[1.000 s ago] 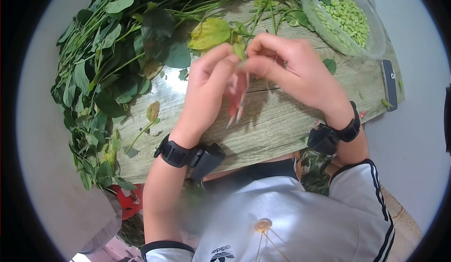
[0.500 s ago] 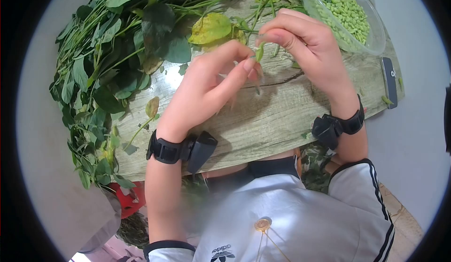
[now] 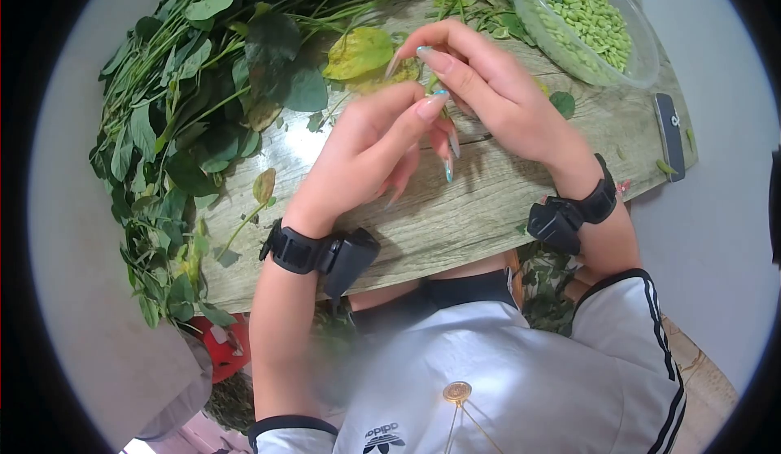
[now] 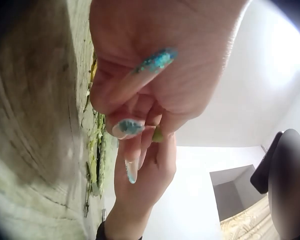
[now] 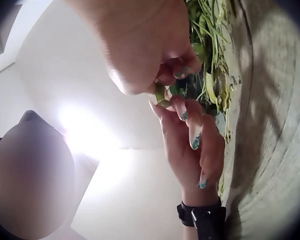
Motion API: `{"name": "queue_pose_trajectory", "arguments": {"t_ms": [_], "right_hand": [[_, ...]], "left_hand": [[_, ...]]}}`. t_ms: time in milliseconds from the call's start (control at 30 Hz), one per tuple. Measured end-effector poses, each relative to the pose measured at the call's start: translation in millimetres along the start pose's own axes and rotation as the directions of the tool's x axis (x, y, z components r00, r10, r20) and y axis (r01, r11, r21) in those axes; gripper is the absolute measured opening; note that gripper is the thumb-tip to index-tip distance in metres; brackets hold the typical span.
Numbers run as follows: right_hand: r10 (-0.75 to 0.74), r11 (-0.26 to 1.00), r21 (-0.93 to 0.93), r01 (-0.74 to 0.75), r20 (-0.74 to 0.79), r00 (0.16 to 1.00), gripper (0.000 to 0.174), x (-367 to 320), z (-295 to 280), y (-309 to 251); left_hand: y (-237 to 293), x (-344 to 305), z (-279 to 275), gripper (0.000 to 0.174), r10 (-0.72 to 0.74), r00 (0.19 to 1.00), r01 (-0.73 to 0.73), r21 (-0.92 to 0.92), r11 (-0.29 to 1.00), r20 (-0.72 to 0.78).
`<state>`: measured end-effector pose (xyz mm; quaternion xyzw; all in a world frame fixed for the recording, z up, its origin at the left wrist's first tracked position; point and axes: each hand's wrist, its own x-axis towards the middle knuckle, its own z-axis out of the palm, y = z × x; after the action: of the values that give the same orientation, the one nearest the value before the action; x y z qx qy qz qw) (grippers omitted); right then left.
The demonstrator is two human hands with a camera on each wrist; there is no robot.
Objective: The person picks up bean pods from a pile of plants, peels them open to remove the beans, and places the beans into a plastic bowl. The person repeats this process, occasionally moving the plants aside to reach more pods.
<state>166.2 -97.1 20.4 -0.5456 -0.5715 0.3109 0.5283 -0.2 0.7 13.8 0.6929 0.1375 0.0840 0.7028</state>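
Observation:
A small green soybean pod (image 5: 161,95) sits between the two hands, above the table. The left hand (image 3: 370,145) pinches its lower end between thumb and index finger, the other fingers hanging loosely below with long blue-tipped nails. From the upper right, the right hand (image 3: 500,100) bends over the pod, with thumb and curled fingers at its upper end. Much of the pod is hidden by fingers in the head view, where only a bit of green shows. In the left wrist view the pod's tip (image 4: 157,134) peeks out beneath the left thumb.
Leafy soybean stems (image 3: 187,72) heap along the far and left sides of the wooden table (image 3: 325,263). A clear plastic container (image 3: 651,67) of shelled green beans (image 3: 594,27) stands at far right. Near it lie a dark phone (image 3: 670,137) and a loose pod (image 3: 665,167). A yellow leaf (image 3: 358,53) lies beyond the hands.
Over the last half second the right hand has come left and slightly down, closer to the left hand and over the pod. The left hand has barely moved.

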Motion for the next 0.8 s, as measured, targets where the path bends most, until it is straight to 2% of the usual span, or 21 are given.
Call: {"name": "queue_pose_trajectory", "arguments": {"t_ms": [33,67,167,233,267,333,400,733,800], "right_hand": [[0.076,0.994,0.073,-0.079,0.042,0.996,0.026,0.3,-0.2,-2.7],[0.077,0.994,0.072,-0.08,0.04,0.996,0.026,1.0,0.8,-1.7],[0.005,0.999,0.053,-0.004,-0.013,1.0,0.026,2.5,4.0,6.2],[-0.093,0.992,-0.089,0.091,-0.028,0.995,0.027,4.1,2.8,11.7],[-0.093,0.992,-0.089,0.09,-0.024,0.995,0.027,3.2,3.2,10.1],[0.066,0.988,0.135,-0.07,0.035,0.997,0.03,0.9,4.8,5.5],[0.05,0.991,0.122,-0.054,0.035,0.998,0.031,1.4,5.9,6.0],[0.027,0.995,0.088,-0.035,0.087,0.996,0.033,1.1,6.3,7.9],[0.046,0.994,0.094,-0.056,0.099,0.994,0.033,1.0,6.2,5.0]], "left_hand": [[-0.4,0.2,1.4,0.035,0.001,1.0,-0.001,0.0,1.0,0.003],[-1.5,0.4,3.3,0.034,0.019,1.0,-0.019,-0.01,1.0,-0.024],[-2.5,0.0,6.2,0.035,0.048,0.997,-0.048,-0.007,0.999,-0.064],[-0.2,-1.0,6.4,0.036,0.059,0.996,-0.058,0.009,0.998,-0.074],[2.9,-1.9,6.4,0.033,0.023,0.997,-0.026,-0.049,0.998,-0.077],[4.2,-3.4,6.0,0.031,-0.013,0.997,0.005,-0.106,0.994,-0.081],[2.9,-4.3,5.7,0.028,-0.024,0.997,0.008,-0.202,0.979,-0.077],[-7.6,-3.5,-1.5,0.028,-0.06,0.998,0.058,-0.142,0.988,-0.007],[-3.2,-3.9,-2.6,0.027,-0.106,0.994,0.107,-0.096,0.99,0.021]]}}
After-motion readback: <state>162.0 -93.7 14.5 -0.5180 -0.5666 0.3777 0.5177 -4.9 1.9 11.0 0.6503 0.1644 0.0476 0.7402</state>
